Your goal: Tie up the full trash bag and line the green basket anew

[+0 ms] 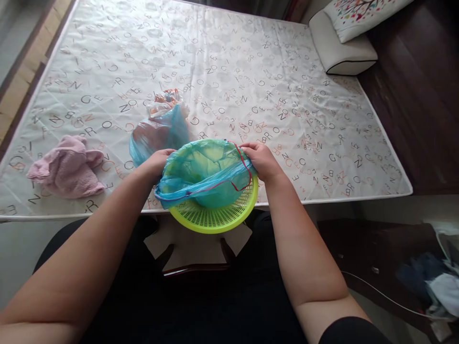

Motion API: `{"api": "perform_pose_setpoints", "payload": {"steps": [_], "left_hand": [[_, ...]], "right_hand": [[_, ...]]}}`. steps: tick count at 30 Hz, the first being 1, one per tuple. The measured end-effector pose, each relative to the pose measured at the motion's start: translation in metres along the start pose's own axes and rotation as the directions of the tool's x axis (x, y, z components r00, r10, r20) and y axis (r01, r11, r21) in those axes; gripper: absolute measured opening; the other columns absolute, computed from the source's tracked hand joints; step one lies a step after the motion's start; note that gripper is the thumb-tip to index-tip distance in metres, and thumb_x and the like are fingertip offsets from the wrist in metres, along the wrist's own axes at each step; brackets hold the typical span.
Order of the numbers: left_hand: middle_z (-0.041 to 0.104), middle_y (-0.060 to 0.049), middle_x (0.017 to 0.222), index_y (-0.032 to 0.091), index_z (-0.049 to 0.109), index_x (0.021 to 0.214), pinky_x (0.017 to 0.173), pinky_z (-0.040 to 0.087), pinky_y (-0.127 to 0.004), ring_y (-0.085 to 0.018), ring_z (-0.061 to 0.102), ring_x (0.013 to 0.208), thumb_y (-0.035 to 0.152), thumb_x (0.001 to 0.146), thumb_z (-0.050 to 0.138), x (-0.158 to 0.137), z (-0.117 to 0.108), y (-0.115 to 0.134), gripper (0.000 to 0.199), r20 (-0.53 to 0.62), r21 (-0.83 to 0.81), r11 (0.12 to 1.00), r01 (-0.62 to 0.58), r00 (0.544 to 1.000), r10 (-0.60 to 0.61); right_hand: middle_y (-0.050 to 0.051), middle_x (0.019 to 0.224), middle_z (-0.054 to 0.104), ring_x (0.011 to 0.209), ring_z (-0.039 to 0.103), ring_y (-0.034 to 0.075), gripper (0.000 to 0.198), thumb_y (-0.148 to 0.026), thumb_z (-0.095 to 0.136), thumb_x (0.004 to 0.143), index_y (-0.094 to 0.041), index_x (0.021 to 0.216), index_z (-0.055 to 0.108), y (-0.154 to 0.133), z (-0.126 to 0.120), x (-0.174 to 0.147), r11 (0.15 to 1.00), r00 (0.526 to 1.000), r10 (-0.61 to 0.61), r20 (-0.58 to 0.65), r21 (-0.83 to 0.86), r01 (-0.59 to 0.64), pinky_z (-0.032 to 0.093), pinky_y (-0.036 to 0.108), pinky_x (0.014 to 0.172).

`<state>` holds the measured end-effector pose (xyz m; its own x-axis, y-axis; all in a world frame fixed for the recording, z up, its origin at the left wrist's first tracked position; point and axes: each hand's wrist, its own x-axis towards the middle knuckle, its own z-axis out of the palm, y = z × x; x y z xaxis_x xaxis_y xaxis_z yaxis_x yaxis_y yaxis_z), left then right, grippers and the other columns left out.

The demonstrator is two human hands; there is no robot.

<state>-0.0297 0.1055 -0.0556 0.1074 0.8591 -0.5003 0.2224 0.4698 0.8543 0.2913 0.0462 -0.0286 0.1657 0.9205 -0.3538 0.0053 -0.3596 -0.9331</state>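
Note:
A yellow-green plastic basket (pixel 215 224) with slotted sides is in front of me at the near edge of the mattress. A thin blue plastic bag (pixel 215 188) with a red drawstring lines it. The bag covers the far part of the rim, while its near edge hangs loose inside, short of the near rim. My left hand (pixel 158 162) is closed on the bag and rim at the left; its fingertips are partly hidden. My right hand (pixel 258 160) pinches the bag's edge at the right rim, near the red drawstring.
Behind the basket lies a blue bag (pixel 158 134) with crumpled clear and orange plastic (pixel 167 102). A pink cloth (pixel 70 167) rests at the left of the letter-printed mattress (pixel 229 71). A white cushion (pixel 342 45) and a pillow (pixel 362 16) sit at the far right.

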Motion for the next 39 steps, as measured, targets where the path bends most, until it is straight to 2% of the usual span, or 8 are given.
{"api": "perform_pose_setpoints", "payload": {"steps": [5,9,11,14,21,29,33,39], "left_hand": [[0.072,-0.008,0.075,0.018,0.071,0.072,0.079,0.062,-0.042,-0.030,0.068,0.082,0.045,0.061,0.084,0.014,0.001,-0.022,0.031,0.031,0.206,0.978,-0.033,0.999,0.027],[0.076,-0.008,0.088,0.020,0.074,0.082,0.090,0.061,-0.041,-0.032,0.072,0.097,0.045,0.070,0.079,0.011,-0.004,-0.009,0.028,-0.057,0.359,0.917,-0.174,0.977,0.207],[0.078,-0.008,0.097,0.020,0.076,0.095,0.090,0.061,-0.038,-0.028,0.073,0.097,0.038,0.078,0.074,-0.004,-0.007,0.009,0.024,-0.134,0.416,0.877,-0.242,0.937,0.322],[0.078,-0.005,0.110,0.020,0.075,0.111,0.090,0.060,-0.033,-0.018,0.072,0.095,0.032,0.094,0.061,-0.041,-0.007,0.037,0.025,-0.223,0.469,0.790,-0.394,0.813,0.538],[0.078,-0.010,0.119,0.023,0.074,0.133,0.096,0.058,-0.043,-0.030,0.073,0.107,0.050,0.091,0.080,-0.127,0.012,0.023,0.050,0.490,0.645,0.308,-0.699,0.688,0.536],[0.078,-0.007,0.105,0.023,0.073,0.125,0.089,0.052,-0.041,-0.029,0.073,0.100,0.038,0.097,0.078,-0.153,0.016,0.005,0.033,0.728,0.556,0.079,-0.828,0.530,0.434],[0.076,-0.004,0.099,0.023,0.072,0.110,0.082,0.049,-0.037,-0.025,0.071,0.093,0.029,0.096,0.077,-0.151,0.013,0.009,0.016,0.812,0.469,-0.016,-0.883,0.424,0.400],[0.070,-0.005,0.089,0.021,0.071,0.098,0.075,0.047,-0.035,-0.023,0.066,0.084,0.016,0.102,0.060,-0.145,0.021,-0.006,0.013,0.711,0.557,-0.124,-0.821,0.394,0.582]], "right_hand": [[0.005,0.082,0.071,0.070,0.062,0.018,0.009,-0.029,0.071,0.086,-0.020,0.085,0.070,0.006,-0.007,0.010,0.992,0.988,0.109,-0.110,-0.057,-0.116,0.054,0.033,0.067],[0.007,0.103,0.072,0.100,0.066,0.024,0.014,-0.030,0.059,0.096,-0.024,0.092,0.071,-0.011,-0.010,-0.008,0.864,0.854,-0.424,-0.302,-0.419,0.280,0.056,0.042,0.096],[0.008,0.111,0.072,0.116,0.064,0.027,0.017,-0.031,0.057,0.100,-0.026,0.101,0.074,-0.021,-0.005,-0.025,0.667,0.775,-0.627,-0.081,-0.569,0.481,0.051,0.047,0.109],[0.008,0.123,0.073,0.126,0.061,0.030,0.017,-0.026,0.067,0.097,-0.027,0.113,0.075,-0.025,0.010,-0.050,0.417,0.727,-0.573,0.379,-0.629,0.657,0.044,0.053,0.116],[0.007,0.105,0.074,0.111,0.065,0.025,0.022,-0.010,0.056,0.102,-0.021,0.098,0.075,-0.025,0.019,-0.083,0.203,0.770,-0.315,0.555,-0.753,0.626,0.029,0.055,0.124],[0.005,0.092,0.069,0.087,0.061,0.021,0.010,-0.024,0.067,0.103,-0.020,0.094,0.071,-0.021,-0.008,-0.135,0.170,0.745,-0.208,0.633,-0.727,0.665,0.041,0.034,0.082],[0.005,0.099,0.071,0.098,0.062,0.025,0.013,-0.030,0.081,0.095,-0.021,0.099,0.072,0.004,-0.023,-0.157,0.106,0.717,-0.328,0.615,-0.731,0.674,0.041,0.039,0.097],[0.004,0.093,0.074,0.097,0.062,0.024,0.010,-0.016,0.068,0.099,-0.023,0.092,0.070,0.031,-0.028,-0.163,-0.013,0.707,-0.536,0.461,-0.842,0.539,0.038,0.039,0.102]]}}
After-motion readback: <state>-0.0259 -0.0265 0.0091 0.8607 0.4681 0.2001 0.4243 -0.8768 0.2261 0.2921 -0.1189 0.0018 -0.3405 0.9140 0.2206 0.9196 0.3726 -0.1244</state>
